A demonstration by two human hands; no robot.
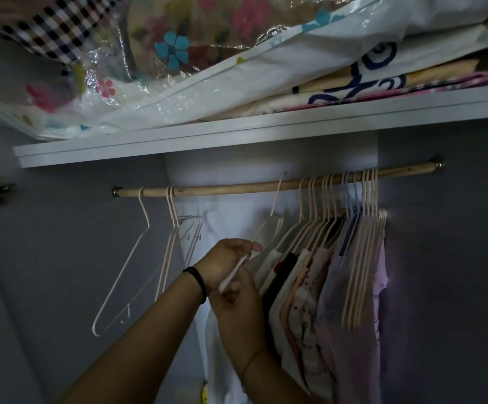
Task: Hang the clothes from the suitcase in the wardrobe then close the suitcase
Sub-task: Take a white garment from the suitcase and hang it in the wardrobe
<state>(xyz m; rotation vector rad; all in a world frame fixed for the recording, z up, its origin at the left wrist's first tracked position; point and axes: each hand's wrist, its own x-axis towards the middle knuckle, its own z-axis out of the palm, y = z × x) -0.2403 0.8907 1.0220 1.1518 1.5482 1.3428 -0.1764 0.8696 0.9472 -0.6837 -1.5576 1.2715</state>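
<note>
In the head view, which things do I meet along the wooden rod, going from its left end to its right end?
left bracket → single empty hanger → pair of empty hangers → held hanger, gripped by the left hand → hung clothes → right bracket

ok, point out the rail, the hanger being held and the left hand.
rail (231, 187): head view, bare wood mid-span.
hanger (233, 272): head view, lower end of its white arm.
left hand (222, 262): head view, back of the hand.
</note>
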